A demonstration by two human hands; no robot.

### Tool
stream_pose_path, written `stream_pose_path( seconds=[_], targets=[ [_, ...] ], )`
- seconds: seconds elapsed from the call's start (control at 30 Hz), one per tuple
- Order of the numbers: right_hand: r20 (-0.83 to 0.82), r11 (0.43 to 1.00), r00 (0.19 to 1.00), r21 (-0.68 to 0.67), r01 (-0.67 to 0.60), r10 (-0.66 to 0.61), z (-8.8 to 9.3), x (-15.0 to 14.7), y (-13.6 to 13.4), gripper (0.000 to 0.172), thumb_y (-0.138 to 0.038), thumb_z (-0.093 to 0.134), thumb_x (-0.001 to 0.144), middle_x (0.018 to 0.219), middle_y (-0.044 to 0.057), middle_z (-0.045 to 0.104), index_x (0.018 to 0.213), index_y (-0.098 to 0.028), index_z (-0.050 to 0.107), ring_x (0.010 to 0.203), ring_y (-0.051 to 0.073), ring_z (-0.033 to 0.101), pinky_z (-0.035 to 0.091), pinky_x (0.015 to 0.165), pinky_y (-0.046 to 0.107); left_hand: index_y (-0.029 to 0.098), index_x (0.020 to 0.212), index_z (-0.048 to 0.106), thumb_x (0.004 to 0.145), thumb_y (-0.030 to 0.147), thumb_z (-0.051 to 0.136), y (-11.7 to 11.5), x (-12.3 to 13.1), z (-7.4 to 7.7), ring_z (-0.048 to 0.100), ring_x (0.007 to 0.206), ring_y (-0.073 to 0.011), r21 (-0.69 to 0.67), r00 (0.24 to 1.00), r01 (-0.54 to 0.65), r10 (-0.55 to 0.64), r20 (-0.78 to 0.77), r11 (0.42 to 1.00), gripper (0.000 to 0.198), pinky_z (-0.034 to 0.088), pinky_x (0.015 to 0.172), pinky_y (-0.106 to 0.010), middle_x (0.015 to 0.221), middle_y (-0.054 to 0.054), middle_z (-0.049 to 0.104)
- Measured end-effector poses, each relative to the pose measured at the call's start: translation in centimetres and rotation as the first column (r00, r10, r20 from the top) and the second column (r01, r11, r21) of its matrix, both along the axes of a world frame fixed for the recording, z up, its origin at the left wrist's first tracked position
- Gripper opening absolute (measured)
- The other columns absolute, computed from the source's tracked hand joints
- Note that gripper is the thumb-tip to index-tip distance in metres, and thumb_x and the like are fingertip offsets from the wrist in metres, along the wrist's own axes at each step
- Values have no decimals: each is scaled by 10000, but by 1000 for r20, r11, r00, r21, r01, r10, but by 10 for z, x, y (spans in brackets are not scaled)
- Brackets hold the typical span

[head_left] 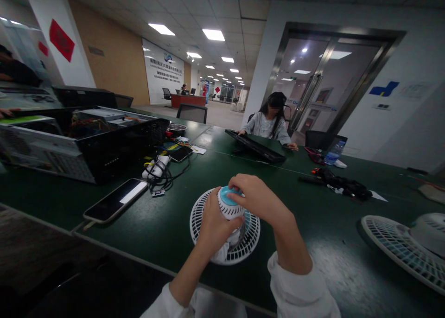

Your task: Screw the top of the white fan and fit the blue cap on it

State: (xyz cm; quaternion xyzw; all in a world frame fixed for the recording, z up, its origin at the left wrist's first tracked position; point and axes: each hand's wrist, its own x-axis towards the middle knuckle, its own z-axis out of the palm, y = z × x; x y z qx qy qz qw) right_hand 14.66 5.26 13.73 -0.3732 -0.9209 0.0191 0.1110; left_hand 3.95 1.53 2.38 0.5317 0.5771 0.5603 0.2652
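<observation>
A small white fan lies with its round grille (256,237) flat on the green table in front of me. Its slotted motor housing (232,211) points upward and carries a light-blue round cap (226,196) on top. Wrapped round the housing from the left is my left hand (213,223), its thumb across the near side. From the right, my right hand (255,196) bends over the top, thumb and fingers closed at the blue cap. My hands cover part of the housing and cap, and the fan's lower middle is partly hidden.
To the left are a phone (116,201), a white adapter with black cables (156,167) and an opened computer case (83,144). Across the table a person (269,123) holds a black flat panel (255,146). A second fan (399,244) and a bottle (334,152) stand right.
</observation>
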Motion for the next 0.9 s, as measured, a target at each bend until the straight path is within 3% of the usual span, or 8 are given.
stream_pose_path(
  seconds=[0.2,0.3,0.37,0.43,0.5,0.57,0.9],
  targets=[
    [94,961,958,93,262,-270,-6,-25,-10,193,-196,462,866,816,104,675,1022,-131,556,751,212,631,380,657,288,203,1207,388,567,215,731,-1,0,1,468,1177,-263,23,1000,5,-5,7,1000,726,341,1022,-444,1215,-80,505],
    [26,939,942,86,332,-335,-7,-24,-7,216,-235,457,872,789,94,681,1036,-148,568,732,216,636,388,645,292,205,1225,371,569,208,730,0,0,1,450,1199,-265,11,1000,7,-7,14,1000,747,321,1039,-448,1241,-85,491],
    [-52,969,970,60,241,-238,-4,-13,-3,215,-200,458,871,810,67,684,1036,-164,591,745,186,628,400,684,290,208,1223,373,577,198,719,0,0,0,446,1203,-265,-8,1000,3,-3,0,1000,733,320,1040,-450,1241,-82,486],
    [-100,997,994,45,57,-52,-1,2,1,240,-120,471,848,896,51,683,1019,-183,627,836,167,613,410,773,300,209,1216,381,580,202,716,1,0,0,448,1196,-263,-16,1000,0,-1,-22,1000,719,321,1038,-451,1236,-78,483],
    [-101,992,987,23,-124,125,2,16,4,288,-56,504,807,1037,53,665,1008,-192,659,973,173,580,405,865,320,209,1223,379,586,214,716,0,0,1,443,1199,-265,-16,1000,3,-4,-27,1000,721,321,1037,-454,1242,-79,477],
    [-93,977,973,-13,-214,212,3,22,7,306,-36,541,781,1140,61,640,1011,-187,674,1071,187,545,399,923,339,207,1234,373,589,217,715,0,-1,2,437,1207,-270,-17,1000,13,-13,-13,1000,731,328,1031,-455,1250,-85,474],
    [-135,959,963,-131,-252,235,2,19,17,311,-33,595,764,1141,15,668,990,-225,685,1058,157,595,420,949,340,208,1251,367,595,214,710,-2,-1,2,420,1231,-286,-29,1000,23,-22,7,999,741,334,1024,-470,1280,-99,455]
  ],
)
